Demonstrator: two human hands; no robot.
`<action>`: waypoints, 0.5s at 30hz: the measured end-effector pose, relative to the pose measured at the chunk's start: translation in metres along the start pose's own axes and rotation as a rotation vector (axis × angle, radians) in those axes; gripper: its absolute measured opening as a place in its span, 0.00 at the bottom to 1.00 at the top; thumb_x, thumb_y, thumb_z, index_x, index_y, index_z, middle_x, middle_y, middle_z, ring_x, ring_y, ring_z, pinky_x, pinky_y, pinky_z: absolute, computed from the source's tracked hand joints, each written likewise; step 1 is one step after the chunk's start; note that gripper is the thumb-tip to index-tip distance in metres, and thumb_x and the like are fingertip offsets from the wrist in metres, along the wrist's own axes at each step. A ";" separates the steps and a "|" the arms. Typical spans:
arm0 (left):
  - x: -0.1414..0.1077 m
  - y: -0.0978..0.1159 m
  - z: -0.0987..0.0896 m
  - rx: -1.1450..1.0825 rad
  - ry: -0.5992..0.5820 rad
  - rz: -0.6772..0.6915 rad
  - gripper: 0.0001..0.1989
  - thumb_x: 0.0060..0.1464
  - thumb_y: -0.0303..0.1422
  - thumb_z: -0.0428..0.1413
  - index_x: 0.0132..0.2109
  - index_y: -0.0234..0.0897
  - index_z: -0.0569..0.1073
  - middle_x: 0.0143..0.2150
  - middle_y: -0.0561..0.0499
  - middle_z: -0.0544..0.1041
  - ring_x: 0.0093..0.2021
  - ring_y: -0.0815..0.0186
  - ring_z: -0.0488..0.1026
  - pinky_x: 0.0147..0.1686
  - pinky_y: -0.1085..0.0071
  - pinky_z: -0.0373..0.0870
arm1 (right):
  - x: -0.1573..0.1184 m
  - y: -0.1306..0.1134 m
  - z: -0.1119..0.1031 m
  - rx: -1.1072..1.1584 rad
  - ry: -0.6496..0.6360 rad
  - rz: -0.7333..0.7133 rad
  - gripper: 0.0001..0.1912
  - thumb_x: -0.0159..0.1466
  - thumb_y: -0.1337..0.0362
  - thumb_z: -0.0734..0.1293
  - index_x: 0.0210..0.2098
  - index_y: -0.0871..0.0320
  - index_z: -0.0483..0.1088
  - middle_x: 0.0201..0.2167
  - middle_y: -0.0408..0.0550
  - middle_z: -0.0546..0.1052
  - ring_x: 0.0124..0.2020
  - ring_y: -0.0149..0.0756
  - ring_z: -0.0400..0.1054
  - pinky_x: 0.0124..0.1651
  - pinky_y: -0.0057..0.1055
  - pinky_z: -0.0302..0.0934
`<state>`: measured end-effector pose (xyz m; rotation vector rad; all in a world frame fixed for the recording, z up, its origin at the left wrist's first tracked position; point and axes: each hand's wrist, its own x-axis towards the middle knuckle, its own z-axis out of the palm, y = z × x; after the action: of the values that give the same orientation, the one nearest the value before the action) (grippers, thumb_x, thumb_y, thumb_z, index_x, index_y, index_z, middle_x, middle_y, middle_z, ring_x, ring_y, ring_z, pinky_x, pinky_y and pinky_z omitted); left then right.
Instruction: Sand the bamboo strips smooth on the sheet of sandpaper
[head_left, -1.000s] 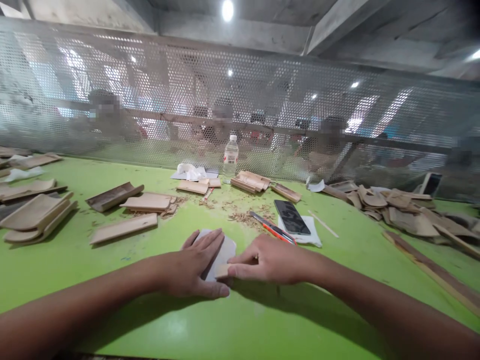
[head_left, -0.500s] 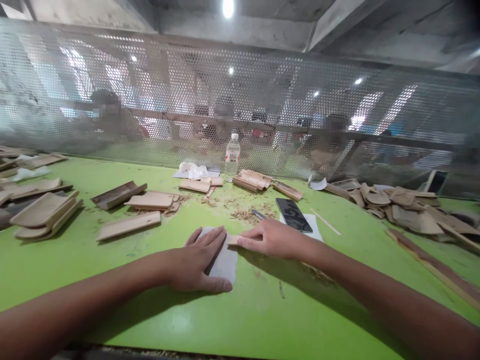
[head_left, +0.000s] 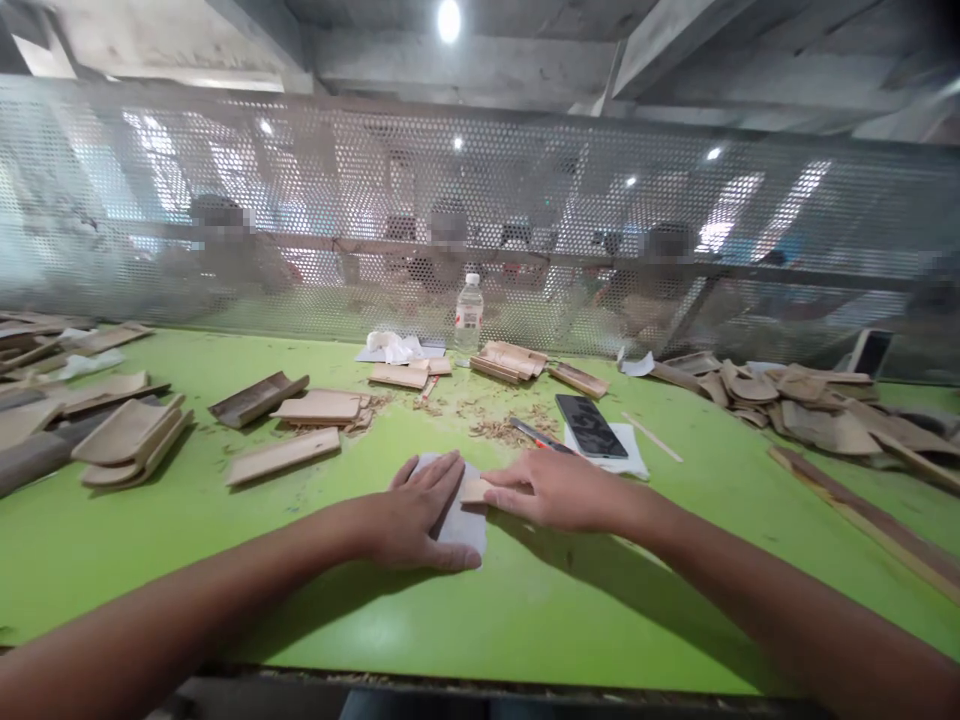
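Observation:
My left hand (head_left: 424,515) lies flat with its fingers spread, pressing on a whitish sheet (head_left: 471,530) on the green table (head_left: 360,610). Between thumb and fingers, my right hand (head_left: 551,488) grips a small pale wood piece (head_left: 473,491), whose free end rests over the sheet's right part. Just beyond the right hand lies a knife (head_left: 534,433) with a red part, partly hidden. A dark phone (head_left: 591,427) sits on white paper (head_left: 634,452) to the right.
Wood shavings (head_left: 499,425) lie ahead of my hands. Curved wood pieces (head_left: 131,440) are stacked at left, with more (head_left: 817,405) heaped at right. A bottle (head_left: 469,312) stands by the perforated screen (head_left: 337,200); people show dimly behind it. A long strip (head_left: 862,520) lies at right.
The camera view has shifted slightly. The wood piece in my right hand now reaches farther over the sheet, and more of the knife shows.

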<state>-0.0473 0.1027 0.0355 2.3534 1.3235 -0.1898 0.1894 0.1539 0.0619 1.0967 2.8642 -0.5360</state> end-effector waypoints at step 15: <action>0.004 -0.002 0.001 -0.002 -0.003 0.010 0.60 0.60 0.67 0.45 0.76 0.22 0.34 0.77 0.32 0.30 0.77 0.49 0.29 0.71 0.49 0.28 | -0.008 0.001 0.025 -0.003 0.072 -0.064 0.30 0.75 0.48 0.52 0.46 0.56 0.82 0.28 0.51 0.79 0.28 0.37 0.66 0.32 0.32 0.50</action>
<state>-0.0469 0.1066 0.0330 2.3566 1.3099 -0.1881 0.1935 0.1408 0.0389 1.0479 2.9699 -0.5045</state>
